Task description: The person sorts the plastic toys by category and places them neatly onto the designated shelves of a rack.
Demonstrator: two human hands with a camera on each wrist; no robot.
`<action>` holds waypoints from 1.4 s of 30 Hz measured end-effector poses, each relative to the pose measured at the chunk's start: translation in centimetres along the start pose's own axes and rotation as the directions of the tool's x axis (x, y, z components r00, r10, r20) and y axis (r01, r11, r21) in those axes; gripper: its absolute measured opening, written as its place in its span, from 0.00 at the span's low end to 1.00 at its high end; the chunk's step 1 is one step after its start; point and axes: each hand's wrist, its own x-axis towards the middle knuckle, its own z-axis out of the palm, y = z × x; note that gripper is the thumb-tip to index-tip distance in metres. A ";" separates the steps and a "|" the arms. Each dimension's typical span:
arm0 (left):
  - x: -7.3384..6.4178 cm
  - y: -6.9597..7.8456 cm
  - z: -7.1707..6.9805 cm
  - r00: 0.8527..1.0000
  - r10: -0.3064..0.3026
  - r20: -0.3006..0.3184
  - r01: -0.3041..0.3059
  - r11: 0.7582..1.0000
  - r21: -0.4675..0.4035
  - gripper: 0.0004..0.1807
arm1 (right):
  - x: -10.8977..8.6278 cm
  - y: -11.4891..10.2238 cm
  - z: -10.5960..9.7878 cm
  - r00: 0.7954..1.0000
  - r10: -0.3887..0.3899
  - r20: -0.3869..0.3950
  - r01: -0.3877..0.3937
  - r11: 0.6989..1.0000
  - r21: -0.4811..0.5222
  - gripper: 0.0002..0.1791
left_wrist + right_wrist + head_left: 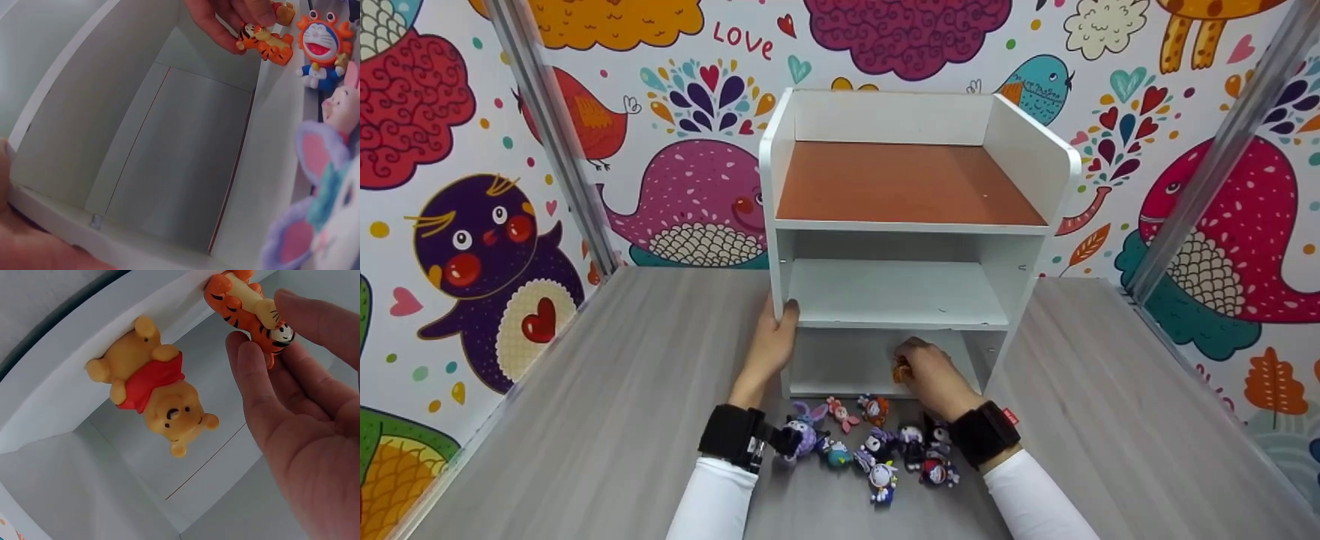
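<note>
My right hand (937, 375) pinches an orange striped tiger figurine (239, 306) by its head, thumb on one side and fingertips on the other. The tiger's feet are right at the bottom board of a white shelf unit (1027, 300). Beside it on that board stands a yellow bear figurine (152, 382) in a red shirt, mostly hidden by the hand in the left wrist view. On the unit's left side panel, my left hand (769, 341) grips the front edge, its thumb toward the inside.
Several small figurines lie on the wood-grain table (675, 337) before the unit, among them a crab-hatted blue cat (319, 48), a pink one (842, 414) and a purple long-eared rabbit (804, 431). Above are a middle board (892, 292) and a brown top (907, 184).
</note>
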 end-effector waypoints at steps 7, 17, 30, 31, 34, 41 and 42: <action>-0.1 -0.1 0.0 1.000 -0.019 -0.006 0.019 1.000 0.012 0.32 | -0.1 -0.1 0.0 1.000 -0.020 -0.009 0.020 1.000 -0.013 0.11; 0.0 0.0 0.0 1.000 -0.012 -0.012 0.012 1.000 -0.001 0.31 | -0.1 -0.3 -0.5 0.999 -0.035 -0.035 0.034 0.999 -0.019 0.19; -0.1 0.1 0.1 1.000 -0.008 -0.001 0.008 1.000 0.011 0.32 | -0.5 -0.8 -1.7 0.992 -0.088 -0.090 0.083 0.995 -0.061 0.20; -0.1 0.0 0.1 1.000 -0.010 -0.002 0.010 1.000 0.011 0.32 | -0.6 -1.1 -1.8 0.991 -0.089 -0.096 0.082 0.994 -0.071 0.19; -0.1 0.0 0.1 1.000 -0.019 -0.005 0.019 1.000 0.012 0.32 | -0.9 -2.1 -2.1 0.986 -0.118 -0.115 0.105 0.988 -0.113 0.18; 0.1 0.0 -0.2 1.000 -0.010 -0.003 0.010 1.000 0.003 0.32 | -1.7 -5.2 -2.8 0.982 -0.182 -0.047 0.175 0.977 -0.124 0.20; 0.1 0.0 -0.3 1.000 -0.008 -0.002 0.008 1.000 0.006 0.33 | -1.7 -5.7 -2.7 0.982 -0.189 -0.028 0.185 0.977 -0.110 0.20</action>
